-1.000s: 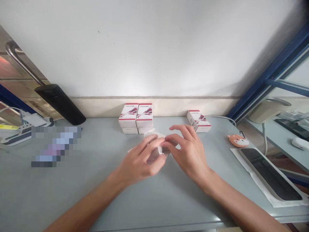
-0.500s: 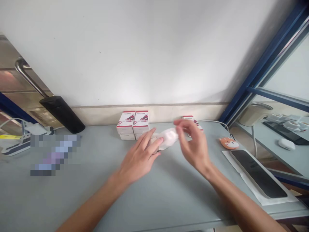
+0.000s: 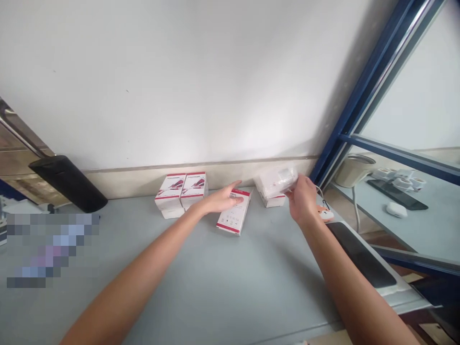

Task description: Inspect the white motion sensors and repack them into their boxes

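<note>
A red-and-white box [image 3: 233, 218] stands tilted on the grey table, its printed face toward me. My left hand [image 3: 223, 199] grips its upper part from the left, one finger across the printed face and another stretched past the top. To the right, my right hand [image 3: 303, 197] is closed on the end of a white item in clear plastic wrap [image 3: 276, 182], held up off the table. Just below that item, another small printed box [image 3: 273, 201] is partly covered by it. Several matching boxes [image 3: 181, 194] stand together left of my left hand.
A black padded armrest [image 3: 68, 182] on a metal bar is at the left, near a pixelated patch. On the right lie an orange-and-white animal-shaped case [image 3: 325, 213] and a dark phone [image 3: 362, 254]. A blue-framed mirror [image 3: 388, 158] stands at the right edge.
My right hand has moved right with the white wrapped item, away from the box in my left hand. That box now shows its printed face. The view has shifted to the right.
</note>
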`<state>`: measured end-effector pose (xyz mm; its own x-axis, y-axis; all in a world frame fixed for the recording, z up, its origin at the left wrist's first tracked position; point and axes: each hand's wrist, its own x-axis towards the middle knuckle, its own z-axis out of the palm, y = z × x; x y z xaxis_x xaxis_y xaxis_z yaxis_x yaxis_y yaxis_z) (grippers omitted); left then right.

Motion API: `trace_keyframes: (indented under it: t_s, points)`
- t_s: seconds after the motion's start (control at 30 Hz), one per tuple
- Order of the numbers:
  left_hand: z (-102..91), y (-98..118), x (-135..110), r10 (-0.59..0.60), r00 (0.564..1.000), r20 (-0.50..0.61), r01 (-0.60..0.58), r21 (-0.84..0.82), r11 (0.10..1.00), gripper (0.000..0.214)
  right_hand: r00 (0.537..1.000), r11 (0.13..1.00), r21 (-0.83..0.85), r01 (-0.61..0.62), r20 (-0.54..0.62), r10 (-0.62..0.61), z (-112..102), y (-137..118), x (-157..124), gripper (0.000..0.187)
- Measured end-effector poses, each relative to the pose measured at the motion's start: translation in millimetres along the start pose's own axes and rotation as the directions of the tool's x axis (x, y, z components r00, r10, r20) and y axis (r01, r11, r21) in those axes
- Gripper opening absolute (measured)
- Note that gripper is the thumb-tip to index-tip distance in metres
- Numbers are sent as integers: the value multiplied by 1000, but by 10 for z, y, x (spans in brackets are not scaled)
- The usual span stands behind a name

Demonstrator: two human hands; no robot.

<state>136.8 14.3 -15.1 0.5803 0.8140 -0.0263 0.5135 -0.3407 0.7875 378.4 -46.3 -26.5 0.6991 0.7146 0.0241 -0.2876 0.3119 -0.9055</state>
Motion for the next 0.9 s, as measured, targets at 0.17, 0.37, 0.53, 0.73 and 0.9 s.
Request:
trace_keyframes:
  t_s: [0.17, 0.37, 0.53, 0.73, 0.9]
  points:
    - [135, 156, -172, 105, 983, -148, -109, -20, 994, 67, 994, 997, -59, -57, 89, 62, 49, 115, -125, 16]
    - [455, 200, -969, 1, 1000, -8, -7, -778, 628, 57, 910, 966, -257, -21, 396, 125, 182, 155, -682, 35]
    - [481, -245, -1405, -77, 989, 126, 145, -935, 324, 40, 631, 899, -310, 309, 774, 50, 168, 8, -982, 32]
    - [524, -490, -1472, 145, 953, 265, 245, -959, 141, 59, 578, 783, -334, 524, 815, -38, 178, -240, -955, 26]
    - [513, -455, -1431, 131, 960, 247, 238, -968, 78, 55, 514, 726, -309, 614, 855, -71, 295, -503, -903, 24]
